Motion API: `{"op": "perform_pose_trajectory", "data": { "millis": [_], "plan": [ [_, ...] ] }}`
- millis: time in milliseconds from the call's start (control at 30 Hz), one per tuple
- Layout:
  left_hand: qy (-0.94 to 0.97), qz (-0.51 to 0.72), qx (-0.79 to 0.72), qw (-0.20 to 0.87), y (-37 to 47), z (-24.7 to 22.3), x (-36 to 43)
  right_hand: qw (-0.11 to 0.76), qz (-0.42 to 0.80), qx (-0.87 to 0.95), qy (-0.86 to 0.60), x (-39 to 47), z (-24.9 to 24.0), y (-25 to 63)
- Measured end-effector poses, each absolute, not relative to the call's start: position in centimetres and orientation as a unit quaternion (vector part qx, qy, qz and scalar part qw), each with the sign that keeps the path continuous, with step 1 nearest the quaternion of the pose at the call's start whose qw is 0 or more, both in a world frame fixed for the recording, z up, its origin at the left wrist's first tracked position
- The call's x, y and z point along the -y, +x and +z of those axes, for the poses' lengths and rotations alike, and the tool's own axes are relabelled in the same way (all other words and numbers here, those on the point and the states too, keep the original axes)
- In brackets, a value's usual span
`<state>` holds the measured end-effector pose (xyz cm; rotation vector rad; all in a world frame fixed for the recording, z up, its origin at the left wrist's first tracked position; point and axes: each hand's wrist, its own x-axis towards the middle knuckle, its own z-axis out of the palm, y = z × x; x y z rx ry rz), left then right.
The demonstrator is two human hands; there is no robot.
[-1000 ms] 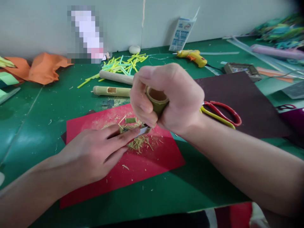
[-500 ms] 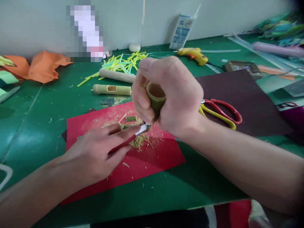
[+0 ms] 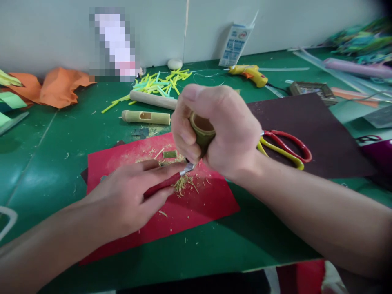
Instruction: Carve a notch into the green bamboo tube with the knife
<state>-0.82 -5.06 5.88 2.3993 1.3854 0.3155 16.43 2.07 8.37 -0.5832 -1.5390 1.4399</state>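
Note:
My right hand (image 3: 222, 134) is wrapped around a short green bamboo tube (image 3: 203, 122), its hollow end facing up and toward me. Gripped in my left hand (image 3: 128, 196) is a carving knife with a red handle (image 3: 162, 185). Its metal blade (image 3: 187, 168) meets the lower end of the tube, where my right fingers hide the contact. Beneath both hands lies a red sheet (image 3: 196, 212) strewn with bamboo shavings (image 3: 183, 184) and a small green bamboo piece (image 3: 170, 154).
Behind the sheet lie a notched bamboo tube (image 3: 157, 118) and a wooden rod (image 3: 153, 99). Red-and-yellow-handled scissors (image 3: 289, 147) rest on a dark sheet (image 3: 330, 143) at right. Farther back are cut yellow straws (image 3: 165, 81), a glue gun (image 3: 251, 74), a drink carton (image 3: 235, 45) and orange paper (image 3: 59, 87).
The knife blade has shifted slightly to the right and down at the tube's lower end. My right hand with the tube sits a little lower. The whole view has moved slightly.

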Motion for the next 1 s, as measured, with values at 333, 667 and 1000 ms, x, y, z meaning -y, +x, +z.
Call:
{"op": "perform_pose_trajectory", "data": {
  "millis": [333,667,1000],
  "plan": [
    [0.866,0.054,-0.48,0.132,-2.0,7.0,5.2,0.412,0.588,0.642,-0.267,-2.3,8.4,16.9],
    [0.872,0.105,-0.469,0.093,-1.1,4.8,6.2,0.447,0.578,0.62,-0.286,-2.2,8.0,16.2],
    [0.858,0.163,-0.468,0.132,-0.6,4.1,6.2,0.492,0.564,0.583,-0.316,-2.3,8.0,15.8]
  ]
}}
